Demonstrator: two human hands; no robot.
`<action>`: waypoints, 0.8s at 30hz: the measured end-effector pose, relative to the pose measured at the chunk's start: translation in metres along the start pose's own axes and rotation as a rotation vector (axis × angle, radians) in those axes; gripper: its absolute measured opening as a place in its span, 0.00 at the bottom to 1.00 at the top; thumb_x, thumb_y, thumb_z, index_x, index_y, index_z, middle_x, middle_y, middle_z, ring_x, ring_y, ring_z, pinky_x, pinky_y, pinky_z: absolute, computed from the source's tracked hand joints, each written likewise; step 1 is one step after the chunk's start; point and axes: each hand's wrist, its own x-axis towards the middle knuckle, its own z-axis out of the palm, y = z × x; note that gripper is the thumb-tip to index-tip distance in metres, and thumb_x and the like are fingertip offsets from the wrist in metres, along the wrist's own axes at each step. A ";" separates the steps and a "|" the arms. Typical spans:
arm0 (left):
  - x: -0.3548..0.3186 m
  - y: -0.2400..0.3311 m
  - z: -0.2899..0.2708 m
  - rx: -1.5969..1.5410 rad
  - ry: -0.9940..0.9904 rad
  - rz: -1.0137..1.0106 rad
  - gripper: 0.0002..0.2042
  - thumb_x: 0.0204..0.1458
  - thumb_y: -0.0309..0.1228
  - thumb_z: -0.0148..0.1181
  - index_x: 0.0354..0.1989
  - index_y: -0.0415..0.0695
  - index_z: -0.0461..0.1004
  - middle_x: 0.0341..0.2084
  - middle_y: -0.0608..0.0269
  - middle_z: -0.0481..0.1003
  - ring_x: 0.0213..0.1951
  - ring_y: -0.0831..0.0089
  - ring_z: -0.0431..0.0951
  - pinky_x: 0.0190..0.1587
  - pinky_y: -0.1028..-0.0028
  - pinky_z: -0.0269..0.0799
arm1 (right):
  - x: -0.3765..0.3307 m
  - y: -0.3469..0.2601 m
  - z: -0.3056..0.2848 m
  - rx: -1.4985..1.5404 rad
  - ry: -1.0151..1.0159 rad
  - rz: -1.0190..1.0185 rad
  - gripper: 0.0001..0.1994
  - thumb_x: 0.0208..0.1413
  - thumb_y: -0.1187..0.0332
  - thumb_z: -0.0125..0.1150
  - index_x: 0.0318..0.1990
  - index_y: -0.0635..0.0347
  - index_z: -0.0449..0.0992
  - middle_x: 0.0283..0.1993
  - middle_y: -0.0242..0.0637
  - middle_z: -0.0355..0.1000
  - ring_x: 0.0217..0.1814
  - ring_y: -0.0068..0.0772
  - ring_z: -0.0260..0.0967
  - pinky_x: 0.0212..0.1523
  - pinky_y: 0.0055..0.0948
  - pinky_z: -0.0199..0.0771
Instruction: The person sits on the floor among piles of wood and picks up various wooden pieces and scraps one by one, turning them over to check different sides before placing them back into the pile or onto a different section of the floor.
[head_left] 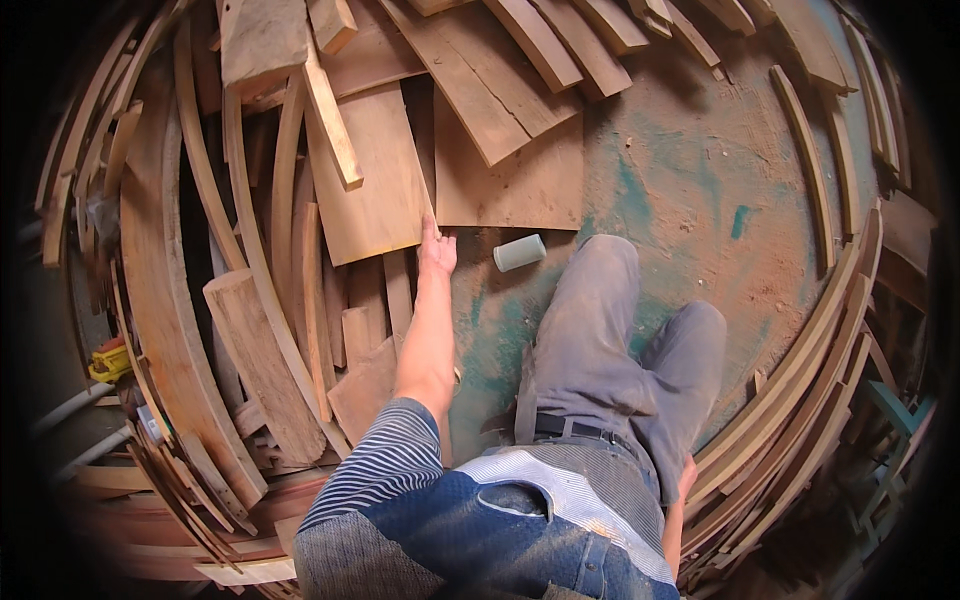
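My left hand reaches forward to the near right corner of a pale, flat wooden board. Its fingers are curled at that corner, with one finger lying along the edge. A narrow wooden stick lies across the board's far part. Beside this board, a second flat board rests partly under a wide cracked plank. Just right of my left hand, a pale cylindrical cup lies on its side on the floor. My right hand hangs by my right thigh, its fingers mostly hidden behind the leg.
Long planks and a thick log-like piece crowd the left side. Stacked curved-looking strips line the right. More lumber ends jut in from the far side. Dust covers the green floor. A yellow object sits far left.
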 end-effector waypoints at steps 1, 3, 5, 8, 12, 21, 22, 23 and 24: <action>0.000 -0.001 0.002 -0.051 -0.039 0.013 0.48 0.51 0.49 0.72 0.75 0.48 0.48 0.74 0.58 0.48 0.74 0.60 0.50 0.77 0.60 0.39 | 0.004 -0.004 0.001 -0.057 0.008 -0.061 0.14 0.57 0.65 0.55 0.38 0.71 0.76 0.32 0.44 0.76 0.37 0.31 0.69 0.42 0.37 0.71; -0.001 -0.004 0.005 -0.050 -0.048 0.010 0.47 0.51 0.49 0.72 0.73 0.44 0.51 0.72 0.60 0.53 0.73 0.60 0.51 0.76 0.58 0.40 | 0.019 -0.011 0.006 0.095 0.030 -0.028 0.14 0.60 0.65 0.51 0.39 0.71 0.76 0.34 0.42 0.77 0.38 0.31 0.69 0.43 0.36 0.70; -0.004 -0.001 0.005 -0.039 -0.072 0.016 0.44 0.51 0.49 0.71 0.71 0.44 0.55 0.68 0.62 0.61 0.71 0.61 0.57 0.75 0.58 0.46 | 0.034 -0.021 0.004 0.264 -0.028 0.096 0.16 0.63 0.65 0.47 0.42 0.70 0.77 0.39 0.40 0.79 0.42 0.31 0.71 0.46 0.36 0.71; -0.006 -0.003 0.007 -0.032 -0.064 0.035 0.41 0.53 0.49 0.70 0.71 0.45 0.56 0.66 0.64 0.65 0.69 0.62 0.61 0.73 0.60 0.53 | 0.043 -0.035 0.003 0.315 -0.049 0.045 0.17 0.64 0.64 0.47 0.46 0.69 0.78 0.41 0.41 0.80 0.44 0.32 0.73 0.48 0.37 0.72; 0.003 -0.004 0.016 0.098 0.303 -0.210 0.36 0.49 0.57 0.70 0.56 0.41 0.68 0.48 0.55 0.74 0.44 0.62 0.78 0.45 0.58 0.80 | 0.048 -0.041 0.000 0.091 -0.052 0.038 0.19 0.64 0.64 0.45 0.49 0.69 0.77 0.44 0.44 0.81 0.46 0.34 0.74 0.50 0.37 0.73; 0.010 0.010 0.156 0.454 -0.237 0.004 0.25 0.55 0.43 0.69 0.56 0.45 0.70 0.48 0.65 0.76 0.48 0.67 0.76 0.47 0.62 0.74 | 0.068 0.029 0.016 0.191 -0.090 0.036 0.20 0.66 0.65 0.43 0.49 0.72 0.78 0.44 0.43 0.82 0.44 0.32 0.75 0.49 0.34 0.73; 0.015 0.013 0.173 0.424 -0.311 -0.071 0.24 0.56 0.43 0.69 0.56 0.46 0.71 0.48 0.65 0.78 0.49 0.68 0.77 0.48 0.62 0.75 | 0.059 0.023 0.020 0.212 -0.086 0.049 0.20 0.66 0.64 0.43 0.48 0.72 0.79 0.44 0.42 0.82 0.44 0.31 0.75 0.49 0.34 0.73; 0.021 0.014 0.181 0.431 -0.326 -0.049 0.25 0.54 0.40 0.71 0.56 0.43 0.71 0.50 0.62 0.78 0.50 0.68 0.79 0.50 0.61 0.76 | 0.054 0.017 0.016 0.231 -0.066 0.056 0.20 0.65 0.63 0.46 0.47 0.72 0.79 0.43 0.42 0.82 0.44 0.31 0.75 0.48 0.34 0.73; 0.023 0.011 0.190 0.439 -0.334 -0.002 0.24 0.52 0.38 0.72 0.54 0.41 0.73 0.48 0.60 0.79 0.48 0.68 0.79 0.49 0.62 0.76 | 0.048 0.012 0.016 0.253 -0.046 0.068 0.19 0.64 0.63 0.48 0.47 0.71 0.79 0.43 0.42 0.82 0.43 0.30 0.75 0.48 0.33 0.73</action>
